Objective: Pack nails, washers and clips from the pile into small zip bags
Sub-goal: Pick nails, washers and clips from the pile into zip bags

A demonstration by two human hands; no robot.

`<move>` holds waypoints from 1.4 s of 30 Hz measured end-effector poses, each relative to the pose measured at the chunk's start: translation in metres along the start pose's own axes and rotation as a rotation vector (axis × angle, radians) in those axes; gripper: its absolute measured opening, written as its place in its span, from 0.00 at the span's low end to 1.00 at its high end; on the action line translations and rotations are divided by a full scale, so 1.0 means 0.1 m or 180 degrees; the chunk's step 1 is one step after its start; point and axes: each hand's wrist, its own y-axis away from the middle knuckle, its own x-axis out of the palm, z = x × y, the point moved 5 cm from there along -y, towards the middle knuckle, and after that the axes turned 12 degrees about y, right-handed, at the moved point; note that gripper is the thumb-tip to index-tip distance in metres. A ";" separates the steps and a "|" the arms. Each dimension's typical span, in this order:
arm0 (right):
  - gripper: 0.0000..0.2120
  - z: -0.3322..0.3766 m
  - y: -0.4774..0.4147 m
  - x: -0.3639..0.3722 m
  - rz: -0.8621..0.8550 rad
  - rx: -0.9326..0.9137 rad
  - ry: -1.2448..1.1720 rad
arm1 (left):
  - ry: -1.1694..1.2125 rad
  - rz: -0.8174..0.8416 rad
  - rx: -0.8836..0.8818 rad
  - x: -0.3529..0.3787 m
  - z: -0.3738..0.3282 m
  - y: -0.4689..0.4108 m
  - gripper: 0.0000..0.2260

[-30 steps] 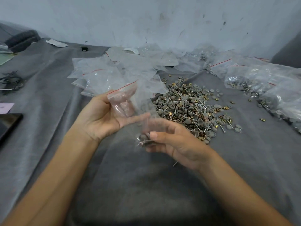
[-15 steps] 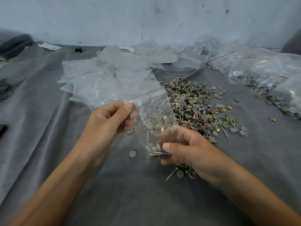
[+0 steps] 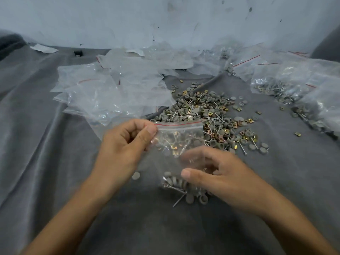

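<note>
Zip bag: a small clear zip bag (image 3: pixel 181 134) with a red line along its top edge hangs upright in the near middle, above the grey cloth (image 3: pixel 55 162) and just on the near side of the pile (image 3: pixel 207 116). Its top edge runs level from left to right.
Inside the bag: packed washers and nails (image 3: pixel 173 183) sit bunched at the bottom. The film above them is see-through, and the pile shows behind it.
Left grip: the left grip (image 3: pixel 127 144) pinches the bag's top left corner between thumb and forefinger, with the other fingers curled in.
Right grip: the right grip (image 3: pixel 219 173) is at the bag's lower right. Its thumb tip is just above the bunched washers and its fingers are loosely curled and blurred; I cannot tell whether it grasps the bag.
Pile: grey washers, nails and brass-coloured clips spread over the cloth beyond the hands, right of middle.
Loose pieces: loose washers and a nail (image 3: pixel 185 198) lie on the cloth under the bag, and a single washer (image 3: pixel 136 175) lies apart to their left.
Empty bags: flat clear empty bags (image 3: pixel 114 89) lie heaped far left of the pile, reaching its left edge.
Filled bags: filled bags (image 3: pixel 276 89) holding washers and nails lie at the far right.
Cloth: rumpled, running back to a pale wall (image 3: pixel 165 19).
</note>
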 end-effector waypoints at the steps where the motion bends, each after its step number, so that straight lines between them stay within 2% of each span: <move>1: 0.17 0.03 0.00 -0.06 -0.0111 -0.0087 -0.0091 | -0.0010 0.0023 0.0059 0.04 -0.02 0.02 0.06; 4: 0.24 0.14 0.00 -0.22 -0.0534 -0.0281 -0.0619 | -0.0138 0.0152 0.0246 0.18 -0.06 0.08 0.03; 6: 0.22 0.23 -0.02 -0.28 -0.0687 -0.0397 -0.0562 | -0.0168 0.0253 0.0292 0.25 -0.09 0.10 0.03; 11: 0.06 0.47 -0.17 -0.31 -0.0513 -0.0546 -0.0159 | 0.0034 0.0478 0.0247 0.32 -0.13 0.13 0.03; 14: 0.02 0.49 -0.25 -0.34 -0.0468 -0.0544 0.0121 | -0.0062 0.0396 0.0269 0.28 -0.13 0.13 0.03; 21: 0.04 0.32 -0.10 -0.28 -0.0847 -0.0718 0.0104 | 0.0047 0.0597 0.0173 0.34 -0.10 0.15 0.06; 25: 0.04 0.27 0.00 -0.23 -0.1069 -0.0816 -0.0082 | 0.0226 0.0760 -0.0078 0.40 -0.07 0.19 0.06; 34: 0.04 0.30 0.01 -0.20 -0.1324 -0.0901 0.0032 | 0.0224 0.0389 0.0199 0.30 -0.12 0.21 0.03; 42: 0.03 0.23 0.07 -0.33 -0.1381 -0.0968 -0.0042 | 0.0287 0.0324 0.0342 0.24 -0.17 0.19 0.02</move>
